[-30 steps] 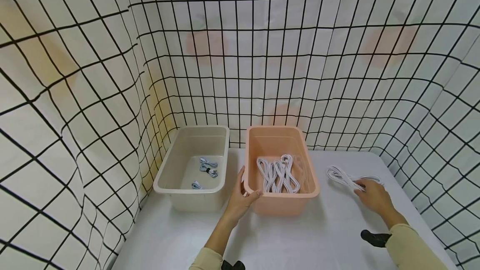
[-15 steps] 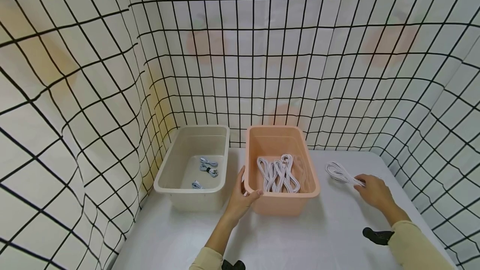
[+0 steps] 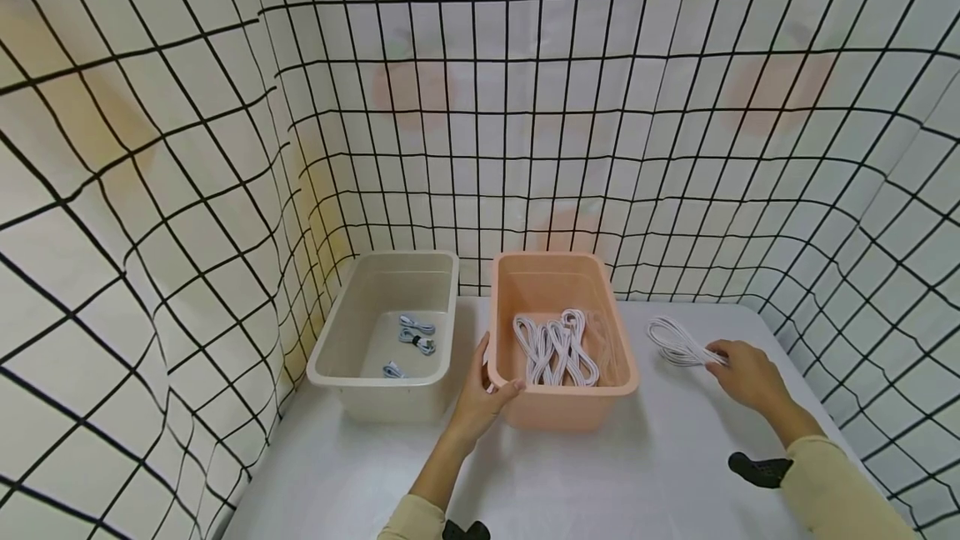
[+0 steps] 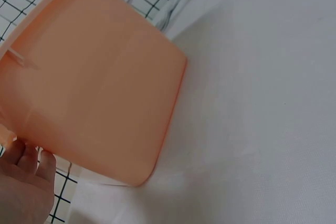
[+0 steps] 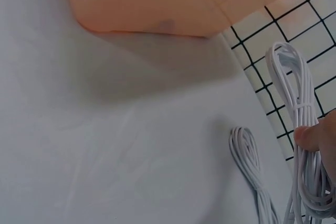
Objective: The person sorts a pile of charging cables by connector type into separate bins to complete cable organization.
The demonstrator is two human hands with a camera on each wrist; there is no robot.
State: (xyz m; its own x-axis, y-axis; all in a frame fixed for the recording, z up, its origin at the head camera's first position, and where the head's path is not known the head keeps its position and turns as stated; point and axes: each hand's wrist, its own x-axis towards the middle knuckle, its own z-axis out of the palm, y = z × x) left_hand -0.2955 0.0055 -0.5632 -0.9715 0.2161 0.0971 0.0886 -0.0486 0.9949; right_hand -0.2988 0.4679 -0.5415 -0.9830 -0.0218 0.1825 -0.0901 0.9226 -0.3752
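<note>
My right hand (image 3: 750, 375) pinches a coiled white cable (image 3: 677, 343) at the right of the table. In the right wrist view, the thumb lies across this cable (image 5: 296, 85), whose loop points up, and a second coiled white cable (image 5: 247, 156) lies on the table below. That second cable cannot be told apart in the head view. At the near left corner of the orange bin (image 3: 558, 409), my left hand (image 3: 480, 402) grips the rim, thumb on the front side and fingers along the left side. Several white cable coils (image 3: 557, 348) lie inside this bin.
Left of the orange bin stands a cream bin (image 3: 390, 398) with several small, pale tied cables (image 3: 417, 340) in it. Black wire grid (image 3: 480, 140) walls the back and sides of the white table (image 3: 645, 473).
My right hand has shifted slightly, and the cable in it has swung a little left and up. White cable strands once visible beyond that hand are hidden. The left hand and both bins stay put.
</note>
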